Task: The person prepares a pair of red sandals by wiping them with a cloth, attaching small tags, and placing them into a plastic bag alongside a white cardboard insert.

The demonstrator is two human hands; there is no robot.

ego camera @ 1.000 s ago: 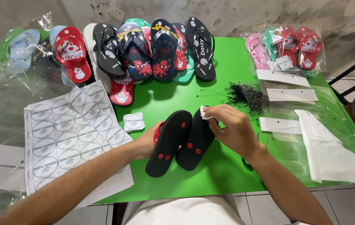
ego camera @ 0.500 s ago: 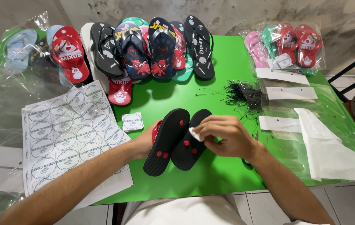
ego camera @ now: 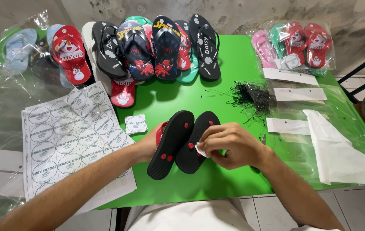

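Observation:
A pair of black flip-flops (ego camera: 175, 139) with red strap plugs lies sole-up in the middle of the green table (ego camera: 229, 68). My left hand (ego camera: 150, 143) grips the pair from the left side, under the left sandal. My right hand (ego camera: 229, 144) rests on the right sandal and pinches a small white round sticker (ego camera: 200, 149) against its sole.
A sheet of round stickers (ego camera: 69, 139) lies at the left, with a small cut sticker square (ego camera: 135, 124) beside it. Several flip-flops (ego camera: 148, 47) line the far edge. Bagged pink and red pairs (ego camera: 296, 42), a heap of black tag pins (ego camera: 251, 94) and white paper strips (ego camera: 293, 92) sit at the right.
My right hand has carried the white sticker from the top of the right sandal down to the middle of its sole. The pair has shifted slightly towards me.

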